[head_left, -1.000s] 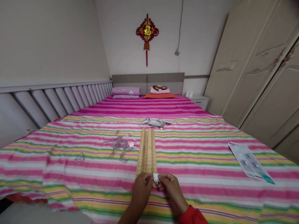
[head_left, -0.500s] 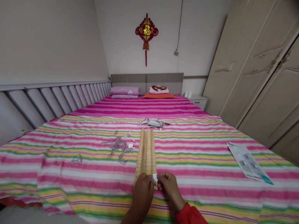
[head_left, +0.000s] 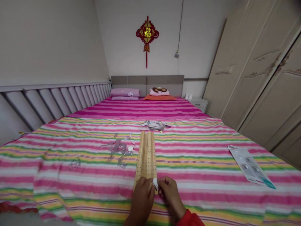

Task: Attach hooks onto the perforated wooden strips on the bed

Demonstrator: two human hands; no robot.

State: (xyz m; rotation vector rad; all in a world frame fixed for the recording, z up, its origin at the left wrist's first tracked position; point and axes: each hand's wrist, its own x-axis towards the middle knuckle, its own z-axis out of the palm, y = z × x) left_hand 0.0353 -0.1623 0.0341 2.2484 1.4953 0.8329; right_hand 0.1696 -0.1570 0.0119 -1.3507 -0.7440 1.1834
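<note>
A long tan perforated strip (head_left: 146, 155) lies lengthwise on the striped bedspread (head_left: 199, 157), its near end under my hands. My left hand (head_left: 142, 198) and my right hand (head_left: 169, 194) meet at that near end, both pinched on a small white piece (head_left: 155, 182). The right wrist shows a red sleeve. What the white piece is I cannot make out.
Clear plastic scraps (head_left: 118, 147) lie left of the strip and a crumpled wrapper pile (head_left: 154, 125) at its far end. A white blister pack (head_left: 250, 164) lies at the right. Pillows rest at the headboard; a wardrobe (head_left: 263, 72) stands to the right.
Both hands stay pinched on the white piece at the strip's near end. The view has tipped slightly, so the hands sit a little lower in the frame.
</note>
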